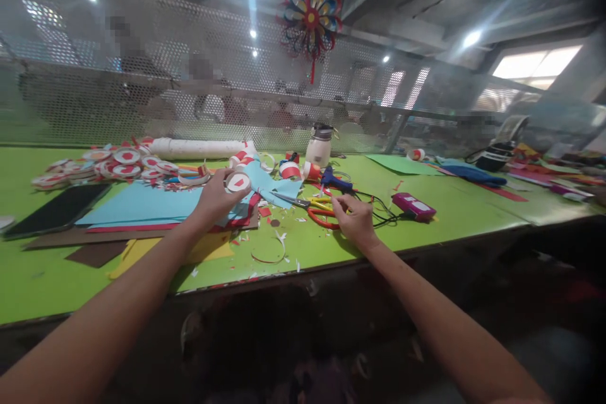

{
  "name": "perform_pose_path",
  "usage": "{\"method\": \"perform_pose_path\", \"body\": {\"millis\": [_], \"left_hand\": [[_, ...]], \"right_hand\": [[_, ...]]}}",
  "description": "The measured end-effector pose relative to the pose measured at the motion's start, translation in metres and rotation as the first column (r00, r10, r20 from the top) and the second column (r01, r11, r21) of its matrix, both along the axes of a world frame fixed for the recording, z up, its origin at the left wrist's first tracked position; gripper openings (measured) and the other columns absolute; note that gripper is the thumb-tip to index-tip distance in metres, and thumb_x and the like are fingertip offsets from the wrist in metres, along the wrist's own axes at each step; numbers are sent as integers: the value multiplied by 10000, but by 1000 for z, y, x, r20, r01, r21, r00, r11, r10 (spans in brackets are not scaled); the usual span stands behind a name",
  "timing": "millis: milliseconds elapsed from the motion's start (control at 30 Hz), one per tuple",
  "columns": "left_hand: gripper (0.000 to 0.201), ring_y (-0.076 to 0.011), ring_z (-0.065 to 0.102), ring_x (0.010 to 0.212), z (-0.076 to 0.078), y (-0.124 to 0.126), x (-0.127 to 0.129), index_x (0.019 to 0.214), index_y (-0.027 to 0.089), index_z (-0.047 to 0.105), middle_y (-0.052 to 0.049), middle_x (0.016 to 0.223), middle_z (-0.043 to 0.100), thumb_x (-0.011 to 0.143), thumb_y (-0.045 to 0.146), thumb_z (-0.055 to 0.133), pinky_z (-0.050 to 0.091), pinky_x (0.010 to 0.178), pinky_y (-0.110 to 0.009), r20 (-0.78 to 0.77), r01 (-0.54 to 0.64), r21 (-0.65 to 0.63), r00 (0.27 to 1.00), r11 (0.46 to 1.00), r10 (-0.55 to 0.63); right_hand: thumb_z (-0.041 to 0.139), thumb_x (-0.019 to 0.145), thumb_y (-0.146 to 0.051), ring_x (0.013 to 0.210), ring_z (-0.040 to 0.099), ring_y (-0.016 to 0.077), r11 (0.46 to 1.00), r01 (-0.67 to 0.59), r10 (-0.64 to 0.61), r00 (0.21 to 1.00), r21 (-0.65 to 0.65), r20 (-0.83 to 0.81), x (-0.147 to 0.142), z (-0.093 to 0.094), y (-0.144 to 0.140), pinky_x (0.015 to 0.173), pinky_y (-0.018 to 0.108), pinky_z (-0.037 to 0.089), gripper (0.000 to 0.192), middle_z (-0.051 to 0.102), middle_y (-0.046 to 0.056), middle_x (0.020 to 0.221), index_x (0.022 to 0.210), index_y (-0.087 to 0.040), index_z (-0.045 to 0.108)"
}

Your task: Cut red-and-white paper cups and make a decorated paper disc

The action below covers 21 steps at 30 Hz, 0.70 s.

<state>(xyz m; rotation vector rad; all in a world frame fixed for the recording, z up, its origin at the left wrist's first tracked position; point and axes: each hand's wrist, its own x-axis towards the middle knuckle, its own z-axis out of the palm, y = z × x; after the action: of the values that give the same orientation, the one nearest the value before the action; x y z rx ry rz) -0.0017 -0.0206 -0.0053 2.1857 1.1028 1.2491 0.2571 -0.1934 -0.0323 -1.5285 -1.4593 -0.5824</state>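
My left hand (215, 199) is closed on a round white paper disc (238, 182) with a red mark in its middle. Light blue paper (258, 178) lies right beside that disc. My right hand (354, 219) has its fingers pinched at the handles of a pair of scissors (318, 219) with red and yellow grips. The scissors' blades point left, toward the blue paper. Behind them lie a blue glue gun (336, 180) and red-and-white rolls (290, 170).
Many red-and-white discs (127, 156) are heaped at the left, by a white tube (201, 149). A dark phone-like slab (57, 209), blue sheets (142, 203), a bottle (319, 146) and a magenta box (413, 207) lie on the green table (454, 218). Paper scraps litter its front edge.
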Motion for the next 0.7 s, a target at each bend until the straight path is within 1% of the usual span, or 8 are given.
{"method": "perform_pose_path", "body": {"millis": [100, 200, 300, 400, 467, 567, 633, 700], "left_hand": [[482, -236, 609, 906, 0, 0, 0, 1046, 185, 521, -86, 1024, 637, 652, 415, 676, 473, 791, -359, 25, 6, 3, 1000, 1000, -6], [506, -240, 605, 926, 0, 2, -2, 1049, 169, 520, -88, 1025, 628, 642, 427, 675, 469, 807, -365, 66, -23, 11, 998, 1000, 22], [481, -239, 606, 897, 2, 4, -3, 1008, 152, 537, -96, 986, 628, 640, 432, 670, 473, 792, -365, 110, -74, -3, 991, 997, 73], [481, -242, 607, 885, 3, 2, -3, 1007, 153, 548, -96, 977, 632, 640, 439, 668, 472, 791, -376, 101, -68, -21, 992, 997, 70], [470, -244, 610, 882, 2, -1, -2, 1007, 163, 555, -87, 965, 642, 646, 442, 666, 470, 785, -379, 55, 4, -25, 998, 1000, -3], [420, -242, 615, 854, -1, -7, 1, 971, 191, 572, -63, 926, 655, 658, 458, 658, 476, 746, -370, -49, 176, -35, 983, 984, -178], [409, -235, 620, 816, -4, -12, 3, 959, 199, 581, -53, 896, 656, 662, 470, 655, 483, 706, -359, -81, 286, -83, 953, 955, -293], [430, -226, 624, 767, -8, -15, 4, 971, 189, 578, -51, 866, 657, 650, 460, 667, 487, 659, -343, -84, 372, -186, 916, 910, -392]], "right_hand": [[490, 863, -272, 571, 567, 159, 999, -45, 45, 999, -30, 17, -2, -2, 1, 609, 277, 435, 226, 653, 45, 653, 743, -185, 660], [493, 863, -261, 567, 581, 158, 995, -88, 91, 994, -44, 56, -6, 3, 2, 597, 272, 436, 226, 668, 46, 658, 739, -183, 665], [501, 860, -276, 546, 572, 150, 996, -80, 83, 993, -29, 86, -3, 18, 3, 578, 264, 430, 225, 661, 36, 638, 739, -180, 665], [499, 853, -305, 548, 560, 149, 1000, -4, 5, 996, -5, 87, 14, 43, 9, 596, 266, 429, 245, 656, 37, 637, 733, -174, 668], [496, 836, -326, 543, 549, 158, 997, 80, -81, 994, 5, 69, 33, 61, 15, 601, 278, 424, 274, 645, 50, 612, 708, -157, 670], [479, 803, -318, 521, 553, 169, 980, 197, -196, 980, -22, 14, 66, 88, 28, 585, 281, 424, 301, 628, 61, 545, 686, -124, 678], [462, 786, -302, 510, 562, 172, 966, 250, -252, 968, -69, -12, 83, 102, 38, 576, 276, 427, 317, 621, 62, 509, 656, -113, 680], [437, 779, -273, 510, 573, 175, 949, 285, -290, 957, -132, -18, 92, 112, 48, 562, 270, 424, 333, 633, 71, 515, 657, -94, 689]]}}
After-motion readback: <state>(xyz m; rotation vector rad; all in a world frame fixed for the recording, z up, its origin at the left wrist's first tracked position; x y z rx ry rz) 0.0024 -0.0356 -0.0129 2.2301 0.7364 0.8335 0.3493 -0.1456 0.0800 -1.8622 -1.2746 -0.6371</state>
